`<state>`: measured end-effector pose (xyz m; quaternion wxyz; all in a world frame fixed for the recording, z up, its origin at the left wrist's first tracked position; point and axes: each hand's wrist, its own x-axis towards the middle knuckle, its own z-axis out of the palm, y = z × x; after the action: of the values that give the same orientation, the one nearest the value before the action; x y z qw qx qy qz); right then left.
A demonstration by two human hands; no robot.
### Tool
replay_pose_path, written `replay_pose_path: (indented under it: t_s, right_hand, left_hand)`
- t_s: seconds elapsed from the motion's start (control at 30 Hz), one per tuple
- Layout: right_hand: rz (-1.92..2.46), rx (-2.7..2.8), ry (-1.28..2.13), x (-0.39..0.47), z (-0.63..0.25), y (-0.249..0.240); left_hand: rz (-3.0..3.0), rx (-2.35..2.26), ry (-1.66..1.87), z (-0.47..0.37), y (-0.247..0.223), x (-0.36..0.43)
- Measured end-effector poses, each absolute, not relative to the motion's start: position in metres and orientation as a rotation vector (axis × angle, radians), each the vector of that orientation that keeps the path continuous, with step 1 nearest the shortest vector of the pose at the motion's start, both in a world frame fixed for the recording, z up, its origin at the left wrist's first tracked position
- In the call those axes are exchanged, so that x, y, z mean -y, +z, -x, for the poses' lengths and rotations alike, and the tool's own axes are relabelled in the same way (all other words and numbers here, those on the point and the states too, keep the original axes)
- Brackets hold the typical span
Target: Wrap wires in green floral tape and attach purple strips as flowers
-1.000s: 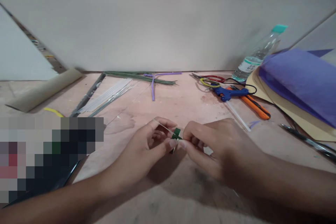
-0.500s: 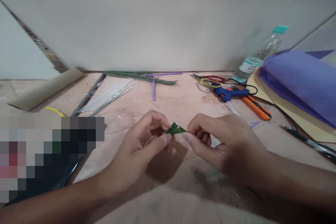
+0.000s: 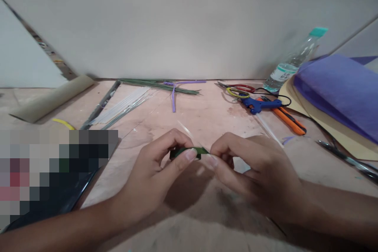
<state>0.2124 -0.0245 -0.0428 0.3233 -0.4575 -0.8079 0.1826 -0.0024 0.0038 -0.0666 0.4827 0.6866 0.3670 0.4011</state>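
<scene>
Your bare left forearm [image 3: 88, 214] and right forearm [image 3: 333, 206] angle in from the lower corners, bringing your left hand [image 3: 159, 163] and right hand [image 3: 254, 161] near each other, each pinching between thumb and bent forefinger, the right's remaining fingers curled inward.

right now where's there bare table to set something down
Bare table lies between the purple strip and the blue glue gun, also between the forearms, in shadow. It's crowded around that gun: orange cutter, bottle.
</scene>
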Motion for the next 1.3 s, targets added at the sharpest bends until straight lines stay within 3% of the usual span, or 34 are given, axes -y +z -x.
replay_pose_path:
  t_s: [0.63,1.3]
  right_hand:
    - [1.052,1.803,1.375,0.022,-0.207,-0.05]
    - [1.075,1.846,1.142,0.018,-0.207,-0.057]
  left_hand:
    - [-1.666,-0.881,1.026,0.007,-0.074,-0.007]
    - [-1.922,-0.925,1.163,0.005,-0.071,-0.002]
